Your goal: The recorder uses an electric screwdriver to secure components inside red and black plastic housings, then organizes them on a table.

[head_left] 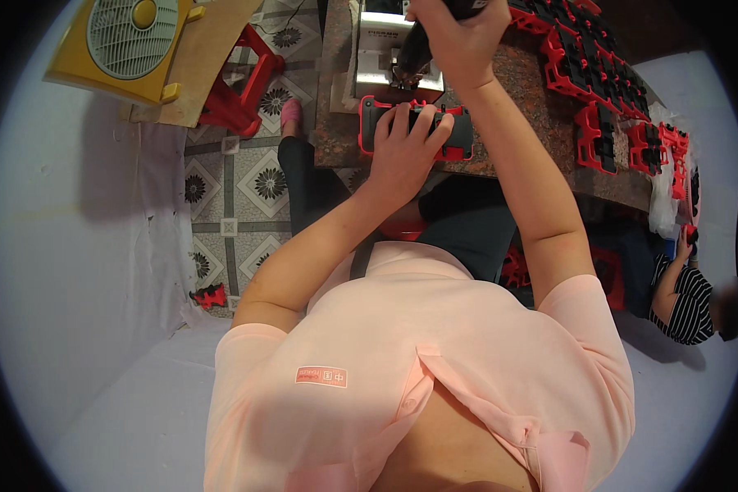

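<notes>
My right hand is closed round the body of a black power screwdriver, its tip pointing down beside the front of a shiny metal box. Just in front of that box lies a flat red and black plastic part at the near edge of the table. My left hand grips this part from above, fingers bent over its black middle. The fingers cover much of the part, and no screw can be made out.
Rows of similar red and black parts fill the right of the speckled stone table. A yellow box fan stands on a board at the left, near a red stool. A person in a striped shirt works at far right.
</notes>
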### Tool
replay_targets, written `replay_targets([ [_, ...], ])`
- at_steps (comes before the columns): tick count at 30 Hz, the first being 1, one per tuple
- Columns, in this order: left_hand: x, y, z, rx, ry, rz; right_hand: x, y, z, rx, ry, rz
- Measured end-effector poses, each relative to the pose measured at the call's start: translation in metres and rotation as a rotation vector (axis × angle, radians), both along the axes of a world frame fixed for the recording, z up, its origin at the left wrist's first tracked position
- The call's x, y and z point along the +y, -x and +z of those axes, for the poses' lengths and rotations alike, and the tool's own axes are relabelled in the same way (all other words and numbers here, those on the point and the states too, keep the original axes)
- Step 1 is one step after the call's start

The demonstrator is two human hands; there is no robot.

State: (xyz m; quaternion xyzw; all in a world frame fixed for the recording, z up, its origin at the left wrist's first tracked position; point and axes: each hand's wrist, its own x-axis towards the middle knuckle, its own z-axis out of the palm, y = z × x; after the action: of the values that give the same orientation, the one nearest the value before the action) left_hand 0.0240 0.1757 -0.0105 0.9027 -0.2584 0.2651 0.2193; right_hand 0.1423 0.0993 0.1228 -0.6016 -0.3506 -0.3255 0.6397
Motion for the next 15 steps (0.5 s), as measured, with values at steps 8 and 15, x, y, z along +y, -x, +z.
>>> replay_targets([
  [8, 0.006, 0.017, -0.004, 0.037, -0.091, 0.008, -0.002, -0.006, 0.000, 0.347, -0.042, 0.023],
  [15, 0.007, 0.019, -0.006, 0.045, -0.038, -0.016, 0.000, 0.035, 0.016, 0.364, -0.150, 0.204],
])
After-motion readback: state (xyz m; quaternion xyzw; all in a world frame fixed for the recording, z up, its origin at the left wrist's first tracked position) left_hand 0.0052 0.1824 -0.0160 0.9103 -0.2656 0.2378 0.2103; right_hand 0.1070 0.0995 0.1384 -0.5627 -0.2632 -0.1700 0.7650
